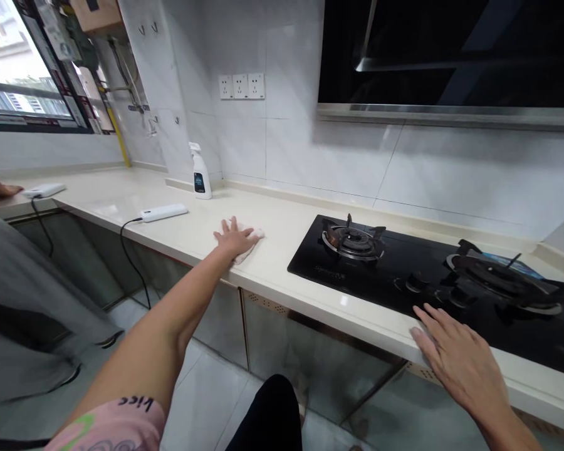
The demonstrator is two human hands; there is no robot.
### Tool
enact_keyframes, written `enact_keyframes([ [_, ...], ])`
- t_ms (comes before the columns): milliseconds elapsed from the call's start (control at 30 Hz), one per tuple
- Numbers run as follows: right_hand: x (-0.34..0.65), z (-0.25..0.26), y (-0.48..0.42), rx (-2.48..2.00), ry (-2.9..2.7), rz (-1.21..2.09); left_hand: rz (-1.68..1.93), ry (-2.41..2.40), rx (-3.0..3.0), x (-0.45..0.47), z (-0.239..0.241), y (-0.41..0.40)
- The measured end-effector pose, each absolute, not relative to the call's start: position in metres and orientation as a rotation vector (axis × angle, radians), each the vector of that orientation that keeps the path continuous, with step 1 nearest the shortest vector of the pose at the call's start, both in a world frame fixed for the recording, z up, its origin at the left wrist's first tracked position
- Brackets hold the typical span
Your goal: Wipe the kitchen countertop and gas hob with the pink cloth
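My left hand (235, 239) reaches out over the pale countertop (282, 216) and holds a light-coloured cloth (245, 255) down against it. Its fingers are spread, and the cloth is bunched under the palm, partly hidden. Near the counter's front edge, my right hand (463, 354) is open, with its fingertips at the front border of the black gas hob (357, 275). Nothing is in that hand. Behind my left hand, a white spray bottle (200, 175) stands upright by the wall.
Left of the cloth lies a white device (163, 213) with a black cable hanging over the edge. Another white device (44, 190) lies near another person's hand (2, 189) at far left. A dark range hood (446, 62) overhangs the hob. Wall sockets (241, 86) are above the counter.
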State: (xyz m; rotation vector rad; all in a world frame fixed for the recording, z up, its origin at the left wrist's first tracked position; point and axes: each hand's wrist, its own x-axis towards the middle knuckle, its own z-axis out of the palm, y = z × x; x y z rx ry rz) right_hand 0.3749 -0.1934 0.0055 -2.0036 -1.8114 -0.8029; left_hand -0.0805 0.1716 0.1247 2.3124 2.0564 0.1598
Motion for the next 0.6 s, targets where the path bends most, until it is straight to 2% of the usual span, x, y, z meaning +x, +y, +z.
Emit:
enact_keyframes([
  [200, 0.374, 0.004, -0.191, -1.971, -1.776, -0.787, 0.161, 2.137, 2.256, -0.11, 0.128, 0.166],
  [400, 0.366, 0.007, -0.187, -1.98, -1.736, -0.786, 0.155, 2.007, 2.428, -0.09, 0.121, 0.103],
  [600, 0.363, 0.005, -0.187, -2.008, -1.746, -0.745, 0.498, 1.868, 2.826, -0.036, 0.092, 0.009],
])
